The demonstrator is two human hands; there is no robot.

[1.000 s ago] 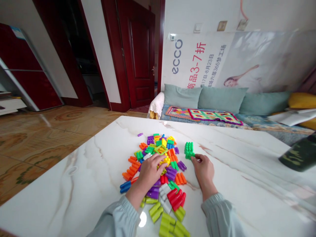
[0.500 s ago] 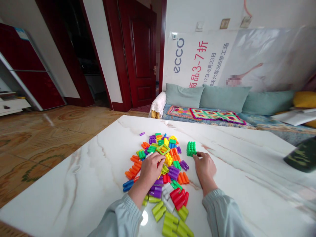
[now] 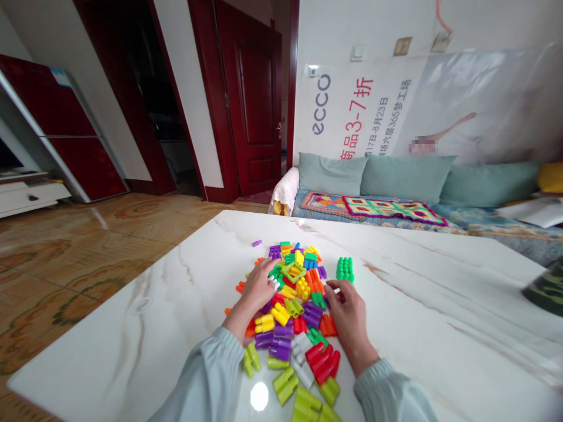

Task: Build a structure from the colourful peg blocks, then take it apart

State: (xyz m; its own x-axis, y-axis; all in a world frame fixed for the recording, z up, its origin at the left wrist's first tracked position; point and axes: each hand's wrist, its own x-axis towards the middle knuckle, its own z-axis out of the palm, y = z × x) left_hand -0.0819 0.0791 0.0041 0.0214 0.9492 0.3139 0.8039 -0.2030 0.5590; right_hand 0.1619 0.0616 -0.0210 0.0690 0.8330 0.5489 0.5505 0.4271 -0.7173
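Observation:
A pile of colourful plastic building blocks lies in the middle of the white table. Over its left side is my left hand (image 3: 255, 288), open, its fingers reaching towards the green blocks (image 3: 276, 273) and a white block (image 3: 274, 282). At the pile's right edge hovers my right hand (image 3: 349, 310), open with fingers bent, nearest to an orange block (image 3: 314, 280) and partly covering a purple one. Just beyond it stands a group of green knobbed blocks (image 3: 345, 268), apart from the pile. Yellow blocks (image 3: 280, 314) and red blocks (image 3: 322, 362) lie between my forearms.
The marble-patterned table (image 3: 176, 305) stretches to both sides. A small purple block (image 3: 257, 242) lies alone beyond the pile. At the far right is a camouflage-patterned object (image 3: 548, 290). A sofa with cushions (image 3: 329, 173) stands behind the table.
My right hand has left the green blocks and moved left to the pile's edge. My left hand has shifted left and away from me, uncovering yellow blocks.

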